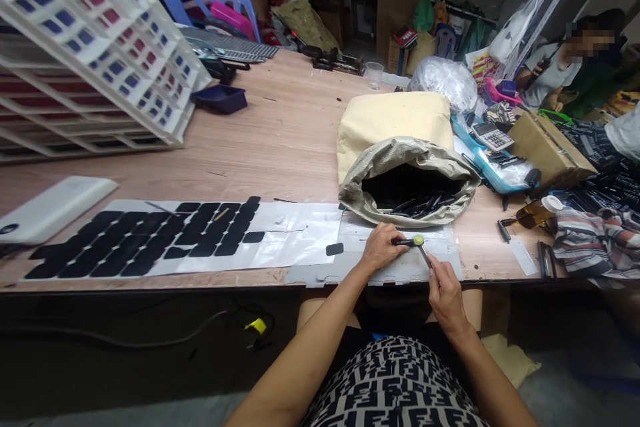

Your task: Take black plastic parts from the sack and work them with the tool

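Note:
Over a grey sheet (445,255) at the table's front edge, my left hand (382,247) is closed on a slim black piece (406,242), its fingers pinching one end. My right hand (447,293) grips the thin metal handle of a small hammer (419,240) with a round yellow-green face. That head meets or overlaps the far end of the black piece; I cannot tell whether they touch. Just beyond my hands lies a woven sack (355,177), its mouth open toward me and several slim black pieces (420,203) inside.
Rows of black rounded patches (145,240) lie on a white sheet (295,233) at left. Behind them stand a white device (55,210) and a white plastic crate (100,67). To the right are a blue tray (500,173), a calculator (493,135), a cardboard box (550,150) and a bottle (537,213). Another person sits at far right.

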### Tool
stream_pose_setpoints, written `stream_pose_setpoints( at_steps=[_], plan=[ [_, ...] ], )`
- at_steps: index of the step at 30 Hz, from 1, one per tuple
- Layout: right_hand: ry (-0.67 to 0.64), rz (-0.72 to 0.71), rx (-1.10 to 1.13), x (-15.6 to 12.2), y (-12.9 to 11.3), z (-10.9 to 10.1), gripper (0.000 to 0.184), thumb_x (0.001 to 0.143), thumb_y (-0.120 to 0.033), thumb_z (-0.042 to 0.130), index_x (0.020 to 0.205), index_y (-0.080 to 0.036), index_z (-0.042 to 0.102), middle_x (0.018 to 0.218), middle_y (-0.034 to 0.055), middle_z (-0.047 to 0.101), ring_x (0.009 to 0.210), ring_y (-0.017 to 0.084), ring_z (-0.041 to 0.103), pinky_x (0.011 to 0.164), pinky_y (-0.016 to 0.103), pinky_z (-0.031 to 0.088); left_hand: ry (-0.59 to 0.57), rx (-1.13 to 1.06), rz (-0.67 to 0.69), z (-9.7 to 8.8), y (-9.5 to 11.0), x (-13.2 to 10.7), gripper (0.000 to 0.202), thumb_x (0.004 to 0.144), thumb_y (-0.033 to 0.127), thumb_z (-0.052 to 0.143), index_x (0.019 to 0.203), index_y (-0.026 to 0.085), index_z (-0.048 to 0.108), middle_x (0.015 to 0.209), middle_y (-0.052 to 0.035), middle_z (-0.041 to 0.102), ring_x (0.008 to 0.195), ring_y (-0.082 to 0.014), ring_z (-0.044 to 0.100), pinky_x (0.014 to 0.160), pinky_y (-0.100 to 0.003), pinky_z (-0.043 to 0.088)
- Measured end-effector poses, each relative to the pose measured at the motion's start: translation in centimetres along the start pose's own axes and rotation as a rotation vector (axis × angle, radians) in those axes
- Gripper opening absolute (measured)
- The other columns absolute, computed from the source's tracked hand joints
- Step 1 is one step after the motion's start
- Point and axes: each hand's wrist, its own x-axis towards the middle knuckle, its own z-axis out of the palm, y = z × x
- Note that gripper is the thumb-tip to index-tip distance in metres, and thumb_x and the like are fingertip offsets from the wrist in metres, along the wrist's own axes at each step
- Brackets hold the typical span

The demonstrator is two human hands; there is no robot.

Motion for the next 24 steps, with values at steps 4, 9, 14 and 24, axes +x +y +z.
stream_pose_setpoints(
  at_steps=[4, 9, 14, 24],
  plan=[
    [0.09, 0.06, -0.08, 1.2, 2.2, -1.7, 0.038, 0.1, -0.025, 0.041, 0.132, -0.02, 0.062, 0.109, 0.0101, 0.066, 0.101, 0.02, 0.063, 0.091, 0.033, 0.051, -0.002, 0.003, 0.004, 0.0, 0.0, 0.0, 0.015, 0.072, 0.027, 0.083, 0.085, 0.022, 0.076, 0.08, -0.0008, 0.064, 0.091, -0.0212, 0.054, 0.081, -0.033, 0.045],
    [0.213, 0.28, -0.522, 3.7, 8.1, -4.6, 0.038, 0.095, -0.021, 0.044, 0.126, -0.018, 0.067, 0.097, 0.0089, 0.062, 0.085, 0.02, 0.056, 0.072, 0.031, 0.042, -0.001, 0.017, 0.007, -0.1, 0.1, -0.3, 0.013, 0.075, 0.028, 0.08, 0.085, 0.023, 0.075, 0.08, -0.0009, 0.063, 0.09, -0.0214, 0.054, 0.078, -0.033, 0.044],
    [0.233, 0.331, -0.82, 4.4, 11.8, -4.7, 0.034, 0.094, -0.021, 0.048, 0.12, -0.02, 0.069, 0.093, 0.0094, 0.06, 0.087, 0.022, 0.048, 0.07, 0.033, 0.031, -0.009, 0.048, 0.055, -0.5, 0.0, 0.0, 0.011, 0.078, 0.029, 0.078, 0.085, 0.022, 0.073, 0.08, -0.0014, 0.064, 0.09, -0.022, 0.054, 0.079, -0.034, 0.045],
    [0.232, 0.334, -0.852, 4.3, 11.5, -4.0, 0.034, 0.092, -0.023, 0.049, 0.123, -0.022, 0.064, 0.098, 0.0088, 0.059, 0.09, 0.023, 0.048, 0.071, 0.034, 0.028, -0.451, -0.136, 0.537, 2.0, 4.3, -9.9, 0.024, 0.098, 0.036, 0.05, 0.11, 0.02, 0.063, 0.098, -0.0069, 0.069, 0.088, -0.0183, 0.063, 0.08, -0.03, 0.048]
  ],
)
